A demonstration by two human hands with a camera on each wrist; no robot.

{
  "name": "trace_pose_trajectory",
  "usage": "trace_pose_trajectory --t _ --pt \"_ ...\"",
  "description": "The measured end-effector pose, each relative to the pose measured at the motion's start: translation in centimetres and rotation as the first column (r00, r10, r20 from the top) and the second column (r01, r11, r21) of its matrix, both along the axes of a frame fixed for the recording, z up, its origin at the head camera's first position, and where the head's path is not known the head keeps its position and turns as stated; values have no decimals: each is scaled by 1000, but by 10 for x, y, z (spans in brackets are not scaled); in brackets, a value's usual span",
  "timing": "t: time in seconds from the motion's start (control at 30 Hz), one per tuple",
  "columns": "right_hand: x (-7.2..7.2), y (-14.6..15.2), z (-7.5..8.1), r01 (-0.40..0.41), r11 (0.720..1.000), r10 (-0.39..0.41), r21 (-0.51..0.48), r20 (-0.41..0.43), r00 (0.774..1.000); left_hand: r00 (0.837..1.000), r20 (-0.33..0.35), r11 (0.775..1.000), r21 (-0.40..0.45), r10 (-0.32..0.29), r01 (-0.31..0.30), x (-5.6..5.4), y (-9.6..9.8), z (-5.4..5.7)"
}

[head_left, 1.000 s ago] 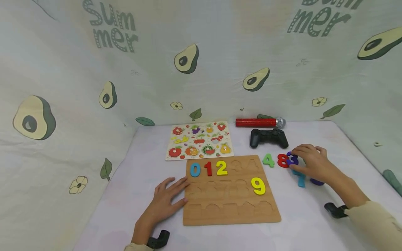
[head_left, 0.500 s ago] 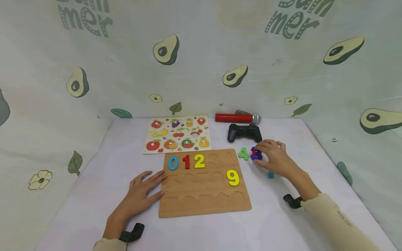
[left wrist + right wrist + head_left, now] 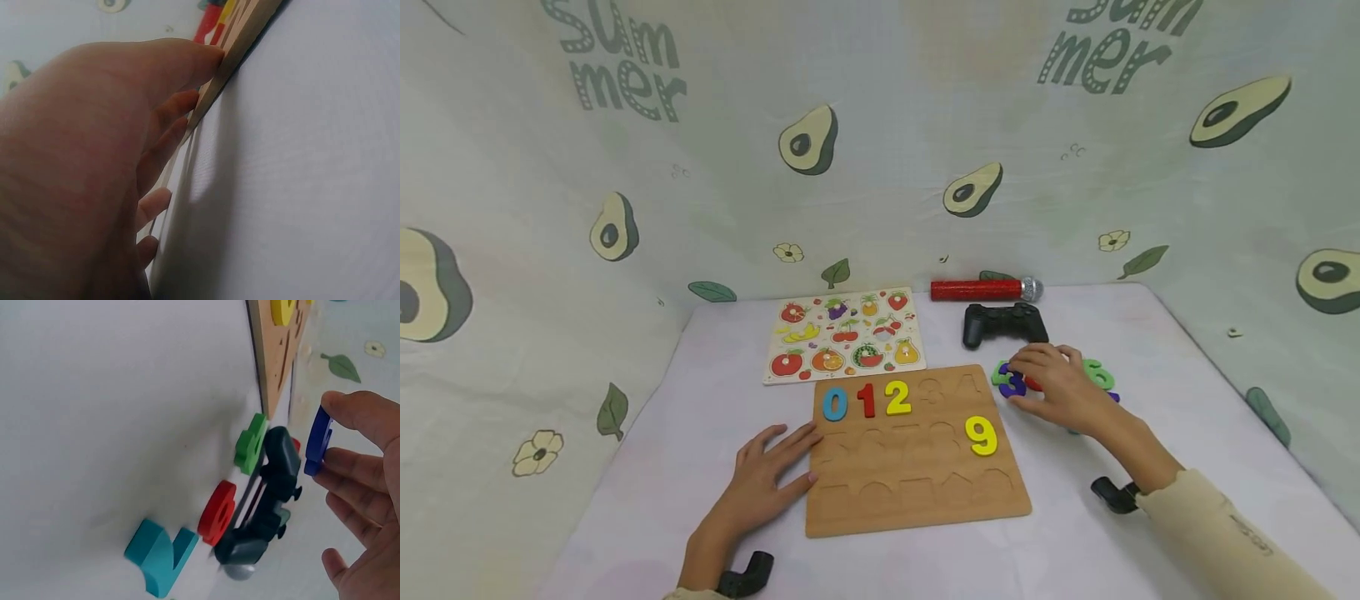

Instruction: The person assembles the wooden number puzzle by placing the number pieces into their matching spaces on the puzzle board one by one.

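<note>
My right hand (image 3: pixel 1063 387) pinches a dark blue number 3 (image 3: pixel 1012 385) between thumb and fingertips, raised over the table. In the right wrist view this blue piece (image 3: pixel 318 440) shows edge-on, the thumb on one end. Beneath and beyond it lie a green 4 (image 3: pixel 251 445), a red 8 (image 3: pixel 217 512) and a teal piece (image 3: pixel 153 553). My left hand (image 3: pixel 763 487) rests with spread fingers at the left edge of the wooden number board (image 3: pixel 917 508). The board bears a blue 0 (image 3: pixel 826 404), a red 1 (image 3: pixel 868 402), a yellow 2 (image 3: pixel 898 408) and a yellow 9 (image 3: pixel 985 450).
A fruit puzzle board (image 3: pixel 816 367) lies behind the number board. At the back right are a black game controller (image 3: pixel 1003 318) and a red microphone (image 3: pixel 973 291). A green piece (image 3: pixel 1099 375) shows beyond the right hand, which partly hides the loose numbers.
My right hand has taken the blue 3 from beside the red 8 and carried it left, over the green 4. The head view has shifted; the left hand stays at the board's edge.
</note>
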State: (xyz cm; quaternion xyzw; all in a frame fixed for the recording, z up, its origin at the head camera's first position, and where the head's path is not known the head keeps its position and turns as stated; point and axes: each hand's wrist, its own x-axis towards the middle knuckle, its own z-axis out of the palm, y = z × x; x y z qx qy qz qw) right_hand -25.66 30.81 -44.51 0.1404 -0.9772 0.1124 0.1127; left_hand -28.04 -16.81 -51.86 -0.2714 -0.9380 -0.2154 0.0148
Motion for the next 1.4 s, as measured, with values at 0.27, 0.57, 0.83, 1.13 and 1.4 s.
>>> trace_pose_trajectory --t 0.27,0.57,0.83,1.13,1.4 --pt "-6 -12 -1 -66 998 66 -8 -28 997 1000 19 1000 -15 3 -2 0 1 1" --pt "-13 -24 -4 -102 995 102 -5 -37 994 998 56 1000 -14 -9 10 0 2 2" --pt "-19 -43 -6 -123 992 123 -7 5 992 999 54 1000 -29 1 0 0 2 2" --pt "-21 -50 -8 -123 992 123 3 31 992 999 52 999 -49 8 -6 1 3 3" --pt "-28 -56 -14 -184 983 184 1 29 983 998 58 999 -39 31 -28 3 3 6"
